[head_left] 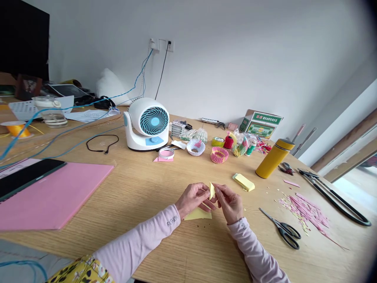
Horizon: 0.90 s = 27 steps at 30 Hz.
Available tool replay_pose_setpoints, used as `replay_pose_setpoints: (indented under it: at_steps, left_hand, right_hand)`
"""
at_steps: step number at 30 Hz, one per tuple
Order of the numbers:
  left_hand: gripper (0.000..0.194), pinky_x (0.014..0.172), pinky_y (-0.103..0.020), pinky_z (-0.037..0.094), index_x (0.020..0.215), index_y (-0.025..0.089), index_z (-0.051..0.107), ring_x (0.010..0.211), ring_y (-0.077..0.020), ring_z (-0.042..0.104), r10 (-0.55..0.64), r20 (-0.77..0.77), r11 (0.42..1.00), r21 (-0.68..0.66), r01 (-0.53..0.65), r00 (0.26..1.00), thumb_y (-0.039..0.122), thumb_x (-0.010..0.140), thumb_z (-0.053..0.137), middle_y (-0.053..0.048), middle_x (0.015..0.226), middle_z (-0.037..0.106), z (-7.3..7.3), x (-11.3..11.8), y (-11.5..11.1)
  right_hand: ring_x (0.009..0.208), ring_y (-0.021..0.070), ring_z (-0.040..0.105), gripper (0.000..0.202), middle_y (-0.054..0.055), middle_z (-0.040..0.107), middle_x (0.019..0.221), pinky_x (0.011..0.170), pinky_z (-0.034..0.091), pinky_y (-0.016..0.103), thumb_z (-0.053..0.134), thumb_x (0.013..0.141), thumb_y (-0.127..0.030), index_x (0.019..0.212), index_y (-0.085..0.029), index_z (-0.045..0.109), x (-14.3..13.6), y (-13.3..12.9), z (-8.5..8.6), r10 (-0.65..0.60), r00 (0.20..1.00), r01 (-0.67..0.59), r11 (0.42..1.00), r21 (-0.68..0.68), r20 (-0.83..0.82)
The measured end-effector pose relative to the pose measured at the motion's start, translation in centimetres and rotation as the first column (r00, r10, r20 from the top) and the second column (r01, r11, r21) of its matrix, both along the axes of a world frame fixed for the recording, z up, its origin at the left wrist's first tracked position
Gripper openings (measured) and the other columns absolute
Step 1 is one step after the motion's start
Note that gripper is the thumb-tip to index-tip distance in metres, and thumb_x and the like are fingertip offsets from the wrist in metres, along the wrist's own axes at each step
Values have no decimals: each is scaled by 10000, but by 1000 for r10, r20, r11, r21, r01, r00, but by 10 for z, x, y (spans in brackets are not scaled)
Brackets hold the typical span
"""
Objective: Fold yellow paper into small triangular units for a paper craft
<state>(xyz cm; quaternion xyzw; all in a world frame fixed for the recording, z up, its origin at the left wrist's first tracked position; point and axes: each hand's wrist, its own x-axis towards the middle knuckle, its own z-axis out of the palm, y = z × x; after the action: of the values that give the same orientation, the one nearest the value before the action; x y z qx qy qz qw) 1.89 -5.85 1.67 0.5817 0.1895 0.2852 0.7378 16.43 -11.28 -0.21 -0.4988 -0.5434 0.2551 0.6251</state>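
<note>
Yellow paper (212,191), pinched, between both hands (193,197) (231,203)

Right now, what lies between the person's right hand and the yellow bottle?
A small stack of pale yellow paper lies between the right hand and the yellow bottle; the head view shows it.

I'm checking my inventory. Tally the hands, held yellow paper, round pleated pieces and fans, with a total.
Hands: 2 (left hand, right hand)
Held yellow paper: 1
Round pleated pieces: 2 (bluish-white one, pink one)
Fan: 1
Total: 6
</note>
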Motion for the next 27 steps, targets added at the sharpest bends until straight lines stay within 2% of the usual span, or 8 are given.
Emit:
replay_pose_setpoints:
  at_steps: [4, 7, 11, 14, 18, 23, 27]
  left_hand:
    - [252, 488, -244, 506, 775, 147, 507, 542, -163, 651, 86, -37, 980, 185, -77, 996, 392, 780, 562, -19, 681, 602, 1, 0, -1]
    - [216, 489, -216, 493, 726, 158, 489, 504, -122, 616, 182, -29, 924, 346, -160, 983, 355, 811, 515, 2, 646, 581, 2, -1, -3]
    - [224, 483, -179, 452, 740, 154, 536, 477, -83, 553, 247, -53, 841, 508, -187, 968, 354, 833, 491, 14, 608, 559, 5, -3, -2]
    - [259, 506, -192, 464, 809, 152, 562, 506, -102, 569, 261, -72, 848, 493, -193, 963, 388, 850, 462, 9, 573, 564, 7, -4, 3]
    - [281, 520, -213, 483, 777, 142, 568, 518, -125, 600, 247, -78, 864, 469, -183, 966, 398, 842, 471, -12, 575, 599, 8, -5, 7]
    - [293, 532, -209, 473, 713, 144, 566, 511, -122, 599, 232, -72, 856, 489, -168, 970, 386, 842, 464, -18, 568, 613, 10, -7, 6]
    - [300, 540, -212, 459, 678, 153, 549, 506, -120, 587, 219, -80, 891, 422, -166, 972, 386, 843, 457, -7, 540, 591, 8, -6, 5]
  right_hand:
    - [516, 96, 511, 226, 19, 529, 695, 357, 380, 181, 584, 819, -327, 943, -168, 686, -2, -1, 1, 31, 999, -31, 999, -12, -13]
    - [496, 84, 470, 221, 7, 509, 669, 356, 382, 179, 590, 816, -315, 955, -174, 690, -2, -1, 0, 39, 999, -39, 999, -6, -11]
    - [491, 78, 448, 220, -3, 494, 650, 351, 372, 174, 592, 816, -311, 970, -193, 695, -1, 0, -2, 53, 997, -52, 999, 4, -65]
    - [484, 73, 436, 223, -9, 489, 642, 355, 367, 174, 587, 821, -303, 994, -210, 692, -1, 1, -4, 69, 994, -68, 998, 10, -83]
    - [480, 72, 437, 233, -10, 489, 642, 354, 369, 175, 579, 828, -300, 1020, -224, 687, 0, 1, -3, 102, 993, -101, 995, 14, -54]
    - [511, 97, 481, 274, 14, 508, 665, 352, 403, 184, 580, 821, -337, 1035, -204, 689, 1, -2, 2, 122, 989, -122, 993, -1, 89]
    - [531, 112, 499, 293, 31, 524, 696, 358, 417, 196, 560, 831, -357, 1047, -204, 686, 1, -4, 3, 131, 980, -127, 991, -35, 147]
